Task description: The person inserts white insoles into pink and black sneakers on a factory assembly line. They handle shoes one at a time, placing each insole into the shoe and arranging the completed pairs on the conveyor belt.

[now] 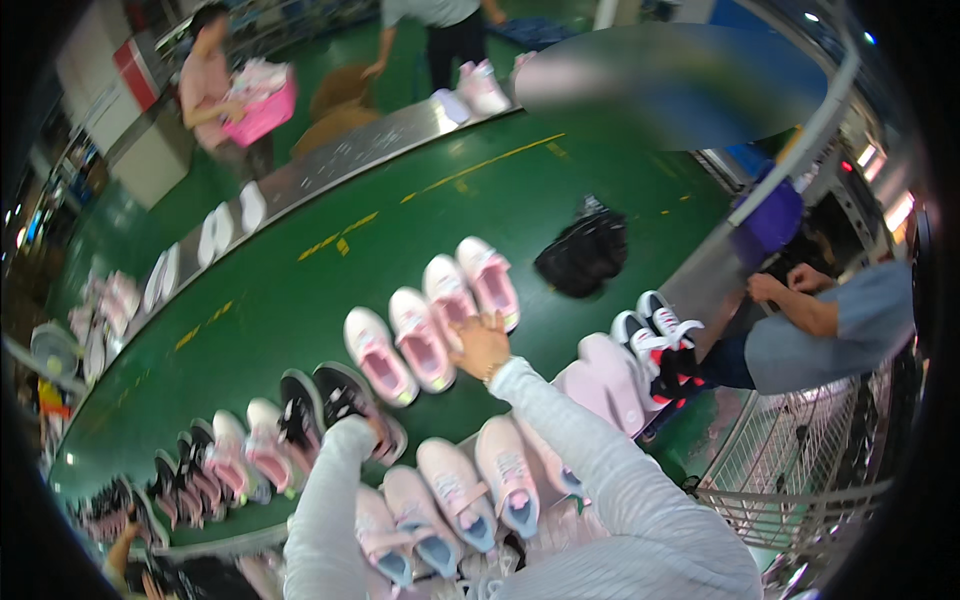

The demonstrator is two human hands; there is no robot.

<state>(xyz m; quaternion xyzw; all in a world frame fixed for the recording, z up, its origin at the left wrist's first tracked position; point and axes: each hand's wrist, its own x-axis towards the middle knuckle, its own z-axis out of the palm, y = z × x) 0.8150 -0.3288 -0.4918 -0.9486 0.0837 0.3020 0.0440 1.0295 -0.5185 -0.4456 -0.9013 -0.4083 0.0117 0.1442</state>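
My right hand [483,345] reaches over the green belt with its fingers spread, resting at the heel ends of two pale pink sneakers, a middle one [449,284] and the far right one [484,270]. Two more pale pink sneakers [380,352] stand just left of it in the same row. My left hand [379,432] is at the heel of a black sneaker [345,390]; the sleeve and motion blur hide most of its fingers, and whether it grips the shoe is unclear. Another black sneaker [298,412] stands beside that one.
Closer to me stand several pink sneakers with blue linings [455,490]. More shoes line the belt [420,215] at left. A black bundle [585,250] lies beyond. On the right are black-and-white sneakers [660,345], a co-worker [830,330] and a wire cart [790,470]. A person holds a pink basket [262,108].
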